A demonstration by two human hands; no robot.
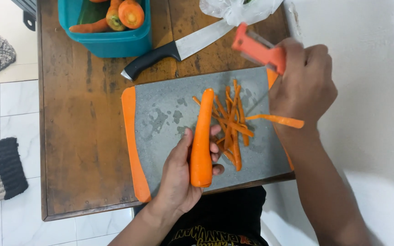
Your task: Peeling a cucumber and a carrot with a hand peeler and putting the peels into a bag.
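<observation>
Fingers of the left hand (178, 175) wrap tight around a peeled carrot (202, 139) near the frame's middle. Upper right, the right hand (303, 84) grips an orange peeler (257, 49) above the grey cutting board (165, 114).

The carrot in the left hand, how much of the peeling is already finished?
Done: peel strips lie on the grey cutting board, and the carrot looks smooth. In hand: left hand holds it, right hand lifts the orange peeler. Left: carrots wait in the teal tub.
</observation>
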